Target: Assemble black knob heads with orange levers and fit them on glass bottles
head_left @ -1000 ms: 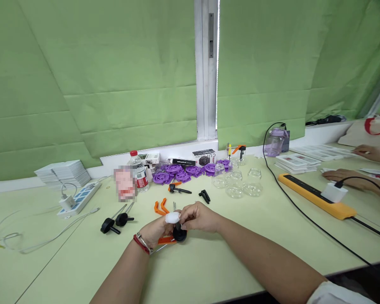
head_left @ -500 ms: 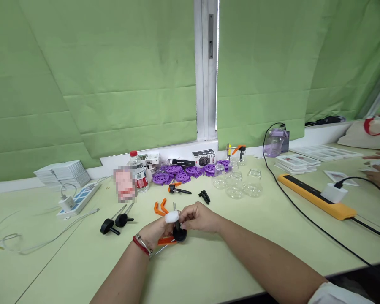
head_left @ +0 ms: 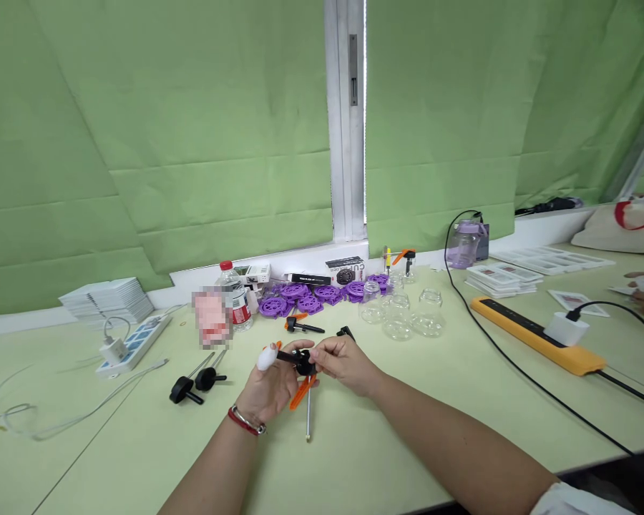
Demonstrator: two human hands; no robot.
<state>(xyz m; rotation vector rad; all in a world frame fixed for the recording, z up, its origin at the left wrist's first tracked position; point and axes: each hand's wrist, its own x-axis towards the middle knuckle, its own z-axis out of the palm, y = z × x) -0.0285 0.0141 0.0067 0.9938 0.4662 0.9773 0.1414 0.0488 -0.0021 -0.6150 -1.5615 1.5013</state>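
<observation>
While the black-and-orange rod assembly (head_left: 303, 364) is held over the near middle of the table (head_left: 386, 450), the left hand (head_left: 269, 393) cups it with curled fingers and the right hand (head_left: 344, 363) pinches its side between thumb and fingertips. Steady left-hand support, with the metal rod (head_left: 308, 415) unobstructed, should favour controlled right-hand work; beyond lie purple wheel-shaped parts (head_left: 327, 294) and transparent jars (head_left: 398, 327).

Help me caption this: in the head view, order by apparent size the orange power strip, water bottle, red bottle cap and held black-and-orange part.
1. Orange power strip
2. Water bottle and held black-and-orange part: unsure, both partly hidden, the part nearer
3. Red bottle cap
</observation>
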